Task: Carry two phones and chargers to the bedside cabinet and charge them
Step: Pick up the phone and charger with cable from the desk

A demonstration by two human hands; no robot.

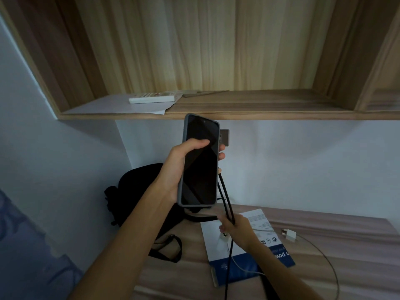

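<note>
Lower right, a wooden cabinet top [324,267] carries one blue-and-white booklet [244,269] and one white charger plug [289,234]. Above it, the right hand [238,230] curls round two black cables [225,204]. At centre, the left hand [173,167] clasps one phone [200,165]. Behind are one wall socket [225,137] and a shelf [238,105].

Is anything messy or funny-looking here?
Nothing is broken or spilled. A sheet of paper under the remote pokes over the shelf edge, and the white charger lies loose on the cabinet, its cord sprawled in a big loop.
</note>
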